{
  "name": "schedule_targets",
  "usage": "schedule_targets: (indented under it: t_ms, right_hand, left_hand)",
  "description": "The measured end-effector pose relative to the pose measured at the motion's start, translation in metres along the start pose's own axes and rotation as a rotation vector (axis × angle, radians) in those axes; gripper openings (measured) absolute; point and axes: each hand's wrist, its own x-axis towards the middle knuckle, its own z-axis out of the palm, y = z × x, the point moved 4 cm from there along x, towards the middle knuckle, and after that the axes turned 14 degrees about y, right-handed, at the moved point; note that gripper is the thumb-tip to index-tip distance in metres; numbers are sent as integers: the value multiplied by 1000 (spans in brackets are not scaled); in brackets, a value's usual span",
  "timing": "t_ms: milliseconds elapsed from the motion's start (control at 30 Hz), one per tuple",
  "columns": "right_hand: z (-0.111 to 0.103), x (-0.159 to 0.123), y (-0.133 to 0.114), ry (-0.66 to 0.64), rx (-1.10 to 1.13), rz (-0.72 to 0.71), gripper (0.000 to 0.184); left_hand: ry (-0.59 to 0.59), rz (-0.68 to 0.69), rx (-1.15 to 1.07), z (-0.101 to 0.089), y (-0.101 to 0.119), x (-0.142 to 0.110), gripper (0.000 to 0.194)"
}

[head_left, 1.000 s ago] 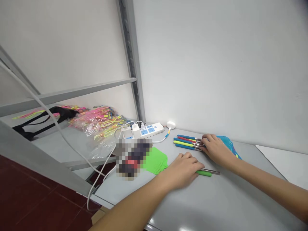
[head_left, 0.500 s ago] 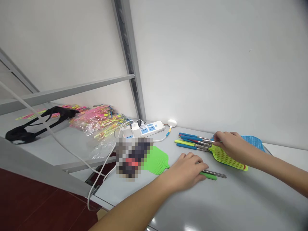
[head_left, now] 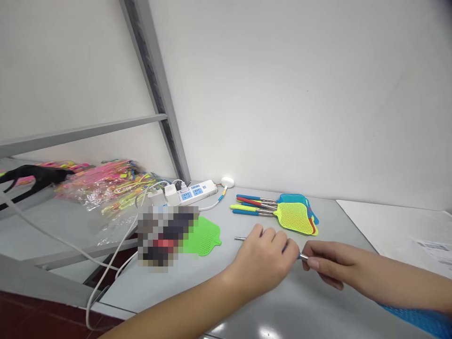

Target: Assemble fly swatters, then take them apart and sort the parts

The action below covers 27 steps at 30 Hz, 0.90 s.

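Grey counter [head_left: 310, 310] under a white wall holds a steel swatter shaft [head_left: 240, 238], its middle hidden by the left hand [head_left: 261, 263], whose fingers [head_left: 268, 234] curl over it. Right hand [head_left: 328, 261] pinches the shaft's right end between thumb and fingers [head_left: 312, 263]. Stacked fly swatters [head_left: 294, 216] lie beyond the shaft, a green swatter [head_left: 204, 238] left of it, and blue swatter mesh [head_left: 420, 320] lies to its lower right.

Two hands show: the left hand [head_left: 261, 266] and the right hand [head_left: 326, 262]. Four swatters [head_left: 294, 217] lie in one group, showing four handles. One green swatter head [head_left: 206, 238], one blue swatter head [head_left: 416, 319] and one metal shaft [head_left: 243, 238] lie apart. There is one power strip [head_left: 197, 193] with two white plugs [head_left: 170, 192].
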Motion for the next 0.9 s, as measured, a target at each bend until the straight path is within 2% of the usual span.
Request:
schedule_targets:
  t_ms: [67,100,133,200,333,433,500,600,733,800,900]
  right_hand:
    - [7,-8,1,-219,181,160,36]
    - [9,-12,0,-290,232,207,37]
    - [10,-15,-1,-292,225,213,36]
    - [11,-22,-4,-247,90,114,27]
    - [17,-33,-17,-81,-301,-244,17]
    - [20,-36,-29,10,-419,-460,20]
    - [18,-35,-35,50,-481,-571,20]
    - [12,-31,-40,126,-585,-692,19]
    - [4,-29,-40,239,-641,-813,21]
    - [3,-28,-40,264,-634,-854,18]
    - [-1,-29,-32,284,-647,-901,16]
  left_hand:
    - [-46,15,-21,-6,10,6,15]
    - [-82,12,-40,-8,14,8,13]
    - [-130,1,-66,-9,18,9,11]
    - [-245,-49,-138,-12,26,7,14]
    - [-463,-181,-292,-20,32,-2,31]
    - [-591,-288,-420,-31,25,-2,31]
    - [-648,-369,-583,-36,17,1,33]
    - [-798,-533,-1024,-35,8,0,37]
    - [-1118,-899,-1637,-26,7,-10,40]
    - [-1207,-984,-1808,-23,10,-12,40]
    - [-1254,-1050,-1938,-16,12,-10,36]
